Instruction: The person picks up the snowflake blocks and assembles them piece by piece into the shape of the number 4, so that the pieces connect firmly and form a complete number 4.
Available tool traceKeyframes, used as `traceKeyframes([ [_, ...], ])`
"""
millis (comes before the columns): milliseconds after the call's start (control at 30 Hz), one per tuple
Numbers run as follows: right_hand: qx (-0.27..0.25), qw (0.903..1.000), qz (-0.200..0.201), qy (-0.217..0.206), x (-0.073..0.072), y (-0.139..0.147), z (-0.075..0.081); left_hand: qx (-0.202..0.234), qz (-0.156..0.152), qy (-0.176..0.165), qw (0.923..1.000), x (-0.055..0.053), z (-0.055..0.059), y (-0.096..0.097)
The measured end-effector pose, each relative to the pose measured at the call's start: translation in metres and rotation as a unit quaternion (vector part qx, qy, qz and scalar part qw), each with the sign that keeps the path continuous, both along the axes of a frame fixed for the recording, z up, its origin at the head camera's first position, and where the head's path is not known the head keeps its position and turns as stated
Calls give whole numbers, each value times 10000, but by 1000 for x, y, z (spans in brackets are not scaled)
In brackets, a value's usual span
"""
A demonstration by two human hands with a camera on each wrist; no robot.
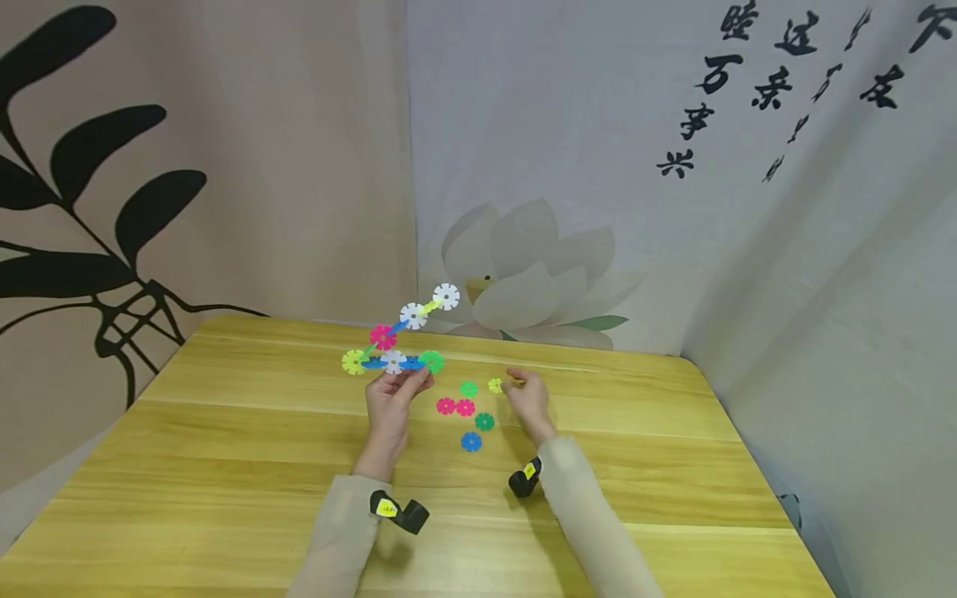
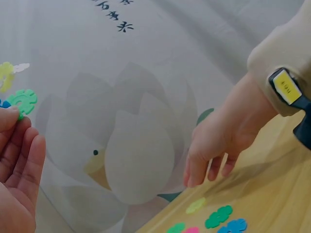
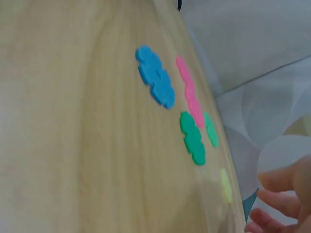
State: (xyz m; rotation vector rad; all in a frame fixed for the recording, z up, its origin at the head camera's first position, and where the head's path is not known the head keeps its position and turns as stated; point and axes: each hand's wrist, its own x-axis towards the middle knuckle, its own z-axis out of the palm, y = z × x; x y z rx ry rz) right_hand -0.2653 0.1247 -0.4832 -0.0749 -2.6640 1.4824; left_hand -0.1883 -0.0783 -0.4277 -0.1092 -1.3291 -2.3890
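Left of frame centre: left hand (image 1: 389, 415), fingers clamped on linked-disc assembly (image 1: 393, 362) | Right of centre: right hand (image 1: 529, 403), fingers loosely apart, near yellow disc (image 1: 495, 385) | Below centre: blue disc (image 1: 471, 442) flat on wooden table (image 1: 224, 465).

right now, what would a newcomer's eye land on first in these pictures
Likely the bright, zigzag chain in the left hand, then the loose discs on the table, with the right hand just beside the yellow one. Behind, big black leaves printed on the backdrop stand out at the head view's left.
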Motion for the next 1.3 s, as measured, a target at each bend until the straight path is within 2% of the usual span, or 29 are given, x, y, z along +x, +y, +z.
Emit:
traceKeyframes([
  [367,580,9974,169,-385,-12,-1,-5,-62,67,9,10000,0,0,0],
  [500,672,9966,195,-432,-14,-1,-5,-113,49,-13,9999,-1,0,-1],
  [700,826,9958,303,-266,-16,-1,-5,-141,44,-38,9999,-1,1,-2],
  [833,881,9951,227,-389,-18,-1,-4,-136,50,-96,9998,-1,2,-3],
  [933,857,9951,165,-466,-18,0,-4,-163,46,-126,9998,-1,3,-3],
  [1200,503,9987,90,26,-15,3,-6,-206,38,-46,9998,-1,4,-4],
  [1300,218,9997,58,-10,-12,6,-6,-173,15,-42,9998,-1,3,-4],
])
